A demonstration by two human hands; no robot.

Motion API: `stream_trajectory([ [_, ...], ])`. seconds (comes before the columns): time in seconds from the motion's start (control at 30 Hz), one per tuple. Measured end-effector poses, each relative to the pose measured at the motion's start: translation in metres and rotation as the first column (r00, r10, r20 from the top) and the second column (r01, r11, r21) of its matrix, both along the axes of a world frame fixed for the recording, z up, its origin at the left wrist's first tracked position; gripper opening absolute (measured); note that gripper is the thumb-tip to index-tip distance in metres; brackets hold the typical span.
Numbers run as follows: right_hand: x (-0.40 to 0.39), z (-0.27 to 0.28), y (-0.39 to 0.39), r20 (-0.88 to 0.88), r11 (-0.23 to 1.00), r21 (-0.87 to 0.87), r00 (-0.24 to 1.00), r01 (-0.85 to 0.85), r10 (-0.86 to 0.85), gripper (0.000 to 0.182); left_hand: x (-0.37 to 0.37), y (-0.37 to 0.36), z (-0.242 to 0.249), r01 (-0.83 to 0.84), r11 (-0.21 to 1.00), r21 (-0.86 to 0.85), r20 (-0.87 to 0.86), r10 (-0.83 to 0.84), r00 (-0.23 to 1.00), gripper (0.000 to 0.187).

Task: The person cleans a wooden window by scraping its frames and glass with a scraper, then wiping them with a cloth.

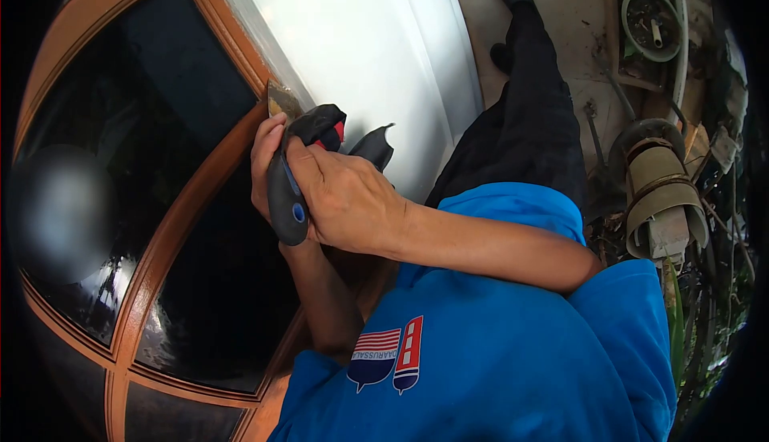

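Observation:
My right hand [352, 193] is closed around the dark handle of a scraper [286, 205], which has a blue-ringed hole near its end. My left hand [264, 157] wraps the same handle from the far side, its fingertips close behind the blade. The worn, yellowish blade meets the edge of an orange-brown wooden frame [228, 141] where a bar joins the upright. Black cloth-like material with a red patch [324, 125] bunches beside my right hand, and a pointed dark piece stands out beyond it.
Dark glass panes [172, 65] fill the wooden frame on the left. A white panel [352, 33] adjoins it. My legs stand on a pale floor [489, 33]. To the right are a round pot [653, 25], a beige cylindrical object [661, 177] and plants.

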State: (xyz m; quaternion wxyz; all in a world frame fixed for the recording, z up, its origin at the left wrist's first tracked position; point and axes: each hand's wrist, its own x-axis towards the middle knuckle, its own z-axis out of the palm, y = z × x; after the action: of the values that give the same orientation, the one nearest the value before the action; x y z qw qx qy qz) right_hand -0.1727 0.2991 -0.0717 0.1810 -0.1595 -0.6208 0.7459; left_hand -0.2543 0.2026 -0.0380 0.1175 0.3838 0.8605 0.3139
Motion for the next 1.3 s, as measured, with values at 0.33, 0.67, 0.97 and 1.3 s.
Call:
stream_trajectory([
  [0.33, -0.001, 0.0, 0.006, 0.02, 0.998, -0.046, 0.999, -0.031, 0.032, 0.066, 0.003, 0.007, -0.004, -0.025, 0.999, 0.03, 0.031, 0.024, 0.999, 0.053],
  [0.67, -0.007, 0.018, 0.02, 0.064, 0.993, -0.034, 0.991, -0.117, 0.119, 0.055, 0.011, 0.012, 0.0, -0.245, 0.969, -0.044, 0.152, 0.249, 0.957, 0.057],
  [0.97, -0.013, 0.02, 0.009, 0.032, 0.997, -0.021, 0.997, -0.073, 0.074, 0.023, 0.008, 0.006, -0.005, -0.171, 0.978, -0.122, -0.227, 0.14, 0.964, 0.055],
  [1.3, -0.015, 0.012, 0.008, 0.001, 0.996, -0.081, 1.0, -0.03, 0.03, 0.022, -0.001, -0.002, -0.022, -0.091, 0.99, -0.106, -0.335, 0.05, 0.941, 0.033],
])
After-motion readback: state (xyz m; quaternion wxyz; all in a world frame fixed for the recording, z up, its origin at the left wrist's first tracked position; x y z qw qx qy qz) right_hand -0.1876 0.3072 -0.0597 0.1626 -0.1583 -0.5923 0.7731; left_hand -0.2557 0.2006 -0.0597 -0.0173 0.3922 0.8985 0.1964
